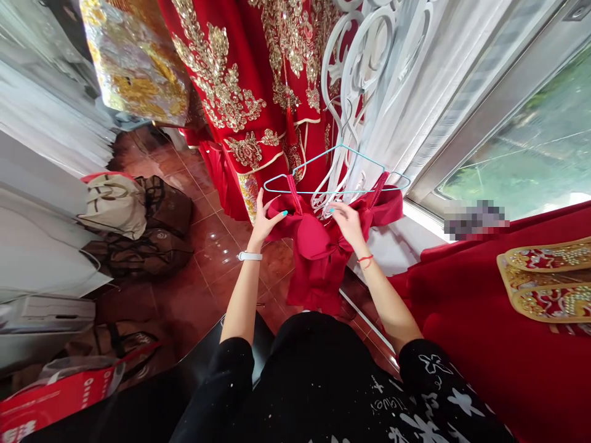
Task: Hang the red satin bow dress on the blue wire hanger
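A red dress [316, 243] with a large bow on its bodice hangs by its shoulder straps from a light blue wire hanger [339, 147]. On the dress's left side, my left hand [264, 224] grips the red fabric between thumb and fingers, just below the strap. My right hand [347, 223] is closed on the top edge of the bodice, beside the bow, with its fingers bent. The hanger's hook is up by a white scrollwork metal rack [357, 55]. The dress's lower part drops toward the floor in front of my body.
Red gowns with gold embroidery [221, 80] hang ahead. Brown bags [157, 246] sit on the red tiled floor [221, 252] to the left. At right, a red cloth [462, 320] bears a gold beaded piece [549, 283], near a window [530, 123].
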{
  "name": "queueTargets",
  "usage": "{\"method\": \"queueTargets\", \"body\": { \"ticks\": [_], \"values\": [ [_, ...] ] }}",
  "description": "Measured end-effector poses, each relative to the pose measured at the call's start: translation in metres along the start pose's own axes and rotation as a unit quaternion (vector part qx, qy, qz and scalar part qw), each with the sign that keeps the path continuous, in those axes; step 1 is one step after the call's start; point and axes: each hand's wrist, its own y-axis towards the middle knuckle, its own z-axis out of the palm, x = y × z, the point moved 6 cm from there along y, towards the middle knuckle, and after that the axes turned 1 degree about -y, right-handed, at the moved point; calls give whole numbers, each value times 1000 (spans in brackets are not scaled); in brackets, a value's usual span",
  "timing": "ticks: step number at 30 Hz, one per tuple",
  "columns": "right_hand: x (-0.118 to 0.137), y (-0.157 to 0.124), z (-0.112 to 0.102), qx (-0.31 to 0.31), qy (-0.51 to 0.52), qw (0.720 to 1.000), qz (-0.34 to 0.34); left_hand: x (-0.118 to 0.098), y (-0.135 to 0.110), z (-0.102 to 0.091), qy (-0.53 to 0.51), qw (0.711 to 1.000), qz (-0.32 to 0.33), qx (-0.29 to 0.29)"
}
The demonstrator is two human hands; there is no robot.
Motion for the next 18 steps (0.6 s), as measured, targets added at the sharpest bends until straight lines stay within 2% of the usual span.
{"method": "queueTargets", "body": {
  "ticks": [1,3,5,7,11,15,18],
  "values": [
    [-6,4,23,40,27,999,20,3,-2,0,1,1000,-3,-4],
    [-11,17,58,81,74,994,29,2,-4,-1,24,1000,-13,-12],
    [-10,32,83,106,103,989,23,-4,-3,-3,52,998,-22,-20],
    [-8,44,97,125,120,985,25,-11,-3,-8,55,997,-31,-39],
    [-8,55,105,127,125,984,29,-18,-7,-13,-8,996,-63,-69],
    [-17,52,104,91,123,988,36,-22,-10,-15,-41,987,-90,-123],
    [-21,48,105,85,139,986,39,-24,-9,-14,-47,984,-105,-138]
  ]
}}
